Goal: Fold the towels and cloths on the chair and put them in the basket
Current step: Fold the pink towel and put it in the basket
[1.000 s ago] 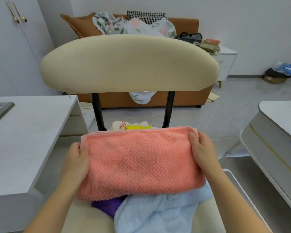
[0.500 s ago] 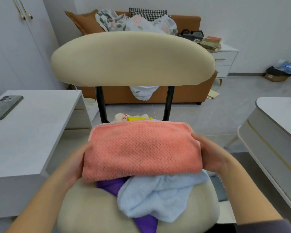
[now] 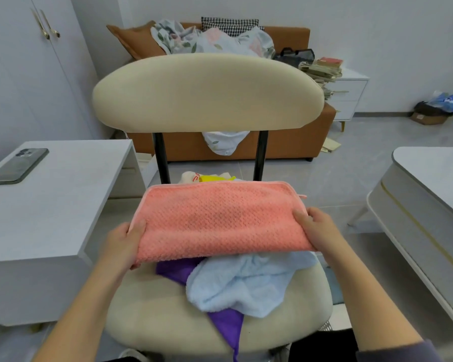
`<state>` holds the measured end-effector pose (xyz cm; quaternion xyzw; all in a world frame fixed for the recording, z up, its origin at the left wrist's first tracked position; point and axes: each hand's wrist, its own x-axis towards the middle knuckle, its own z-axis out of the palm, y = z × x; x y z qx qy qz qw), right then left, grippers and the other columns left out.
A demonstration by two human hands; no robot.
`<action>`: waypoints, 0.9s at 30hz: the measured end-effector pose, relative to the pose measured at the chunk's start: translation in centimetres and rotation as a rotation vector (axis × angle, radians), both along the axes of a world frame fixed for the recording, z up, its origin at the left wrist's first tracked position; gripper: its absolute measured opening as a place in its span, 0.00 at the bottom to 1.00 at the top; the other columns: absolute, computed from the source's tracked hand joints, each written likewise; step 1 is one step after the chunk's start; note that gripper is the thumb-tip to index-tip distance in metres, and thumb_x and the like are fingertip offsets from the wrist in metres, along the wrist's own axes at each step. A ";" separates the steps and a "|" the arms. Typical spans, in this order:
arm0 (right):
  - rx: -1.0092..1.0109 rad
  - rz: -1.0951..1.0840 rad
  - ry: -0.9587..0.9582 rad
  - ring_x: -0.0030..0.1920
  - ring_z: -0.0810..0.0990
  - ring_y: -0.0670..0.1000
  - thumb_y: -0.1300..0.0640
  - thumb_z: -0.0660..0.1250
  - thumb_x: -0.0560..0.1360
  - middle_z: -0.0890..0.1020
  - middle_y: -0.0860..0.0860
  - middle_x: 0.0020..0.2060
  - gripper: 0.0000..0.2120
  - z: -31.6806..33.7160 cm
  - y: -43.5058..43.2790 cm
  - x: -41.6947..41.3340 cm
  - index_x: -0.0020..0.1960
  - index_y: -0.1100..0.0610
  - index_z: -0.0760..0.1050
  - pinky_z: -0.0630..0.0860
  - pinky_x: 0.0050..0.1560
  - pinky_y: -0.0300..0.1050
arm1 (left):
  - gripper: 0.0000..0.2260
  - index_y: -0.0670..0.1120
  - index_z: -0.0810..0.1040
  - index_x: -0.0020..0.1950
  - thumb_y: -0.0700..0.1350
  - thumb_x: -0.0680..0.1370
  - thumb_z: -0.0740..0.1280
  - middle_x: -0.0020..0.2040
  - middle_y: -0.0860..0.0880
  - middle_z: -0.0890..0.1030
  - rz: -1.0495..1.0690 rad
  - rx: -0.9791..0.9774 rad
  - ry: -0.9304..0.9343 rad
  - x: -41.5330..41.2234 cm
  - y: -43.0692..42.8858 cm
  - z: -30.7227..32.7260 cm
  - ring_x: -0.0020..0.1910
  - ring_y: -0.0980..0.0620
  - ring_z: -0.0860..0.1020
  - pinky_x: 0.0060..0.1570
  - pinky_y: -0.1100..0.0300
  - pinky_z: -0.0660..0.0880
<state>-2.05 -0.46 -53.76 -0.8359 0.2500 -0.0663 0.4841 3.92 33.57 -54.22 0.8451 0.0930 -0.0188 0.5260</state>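
Observation:
A folded salmon-pink towel (image 3: pixel 217 218) is held just above the seat of the beige chair (image 3: pixel 152 317). My left hand (image 3: pixel 123 244) grips its left end, thumb on top and fingers underneath. My right hand (image 3: pixel 314 228) grips its right end the same way. Under the pink towel lie a crumpled light-blue towel (image 3: pixel 246 283) and a purple cloth (image 3: pixel 228 327). Behind it, a cream cloth (image 3: pixel 191 176) and a yellow cloth (image 3: pixel 217 178) peek out at the back of the seat. The basket is not clearly in view.
A white table (image 3: pixel 58 205) with a phone (image 3: pixel 17 165) stands close on the left. Another white table (image 3: pixel 429 184) stands on the right. Beyond the chair back (image 3: pixel 207 92) are an orange sofa (image 3: pixel 280 147) with bedding and a white drawer unit (image 3: pixel 348 97).
The view has pulled back and the whole seat now shows. Both hands have shifted from resting on top of the towel's ends to gripping them, and the towel sits slightly tilted above the pile.

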 end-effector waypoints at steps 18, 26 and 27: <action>0.467 0.040 0.181 0.39 0.78 0.52 0.49 0.68 0.75 0.78 0.53 0.41 0.12 -0.5 -1.6 -2.3 0.50 0.58 0.73 0.76 0.42 0.46 | 0.10 0.44 0.76 0.48 0.49 0.80 0.60 0.45 0.46 0.78 -0.049 -0.101 0.146 0.1 0.3 -0.8 0.44 0.45 0.77 0.47 0.50 0.74; 0.537 0.150 0.238 0.30 0.76 0.45 0.50 0.70 0.72 0.78 0.50 0.31 0.11 -0.5 -2.1 -3.7 0.43 0.58 0.78 0.72 0.30 0.36 | 0.14 0.41 0.76 0.46 0.51 0.80 0.60 0.39 0.43 0.77 -0.055 -0.095 0.131 -0.3 0.5 -0.8 0.35 0.47 0.75 0.33 0.58 0.70; 0.532 0.134 0.226 0.29 0.75 0.44 0.51 0.71 0.71 0.76 0.51 0.30 0.10 -0.5 -2.3 -3.7 0.40 0.59 0.78 0.72 0.29 0.35 | 0.15 0.40 0.76 0.45 0.51 0.80 0.61 0.38 0.42 0.77 -0.056 -0.087 0.117 -0.3 0.6 -0.8 0.33 0.47 0.74 0.31 0.59 0.69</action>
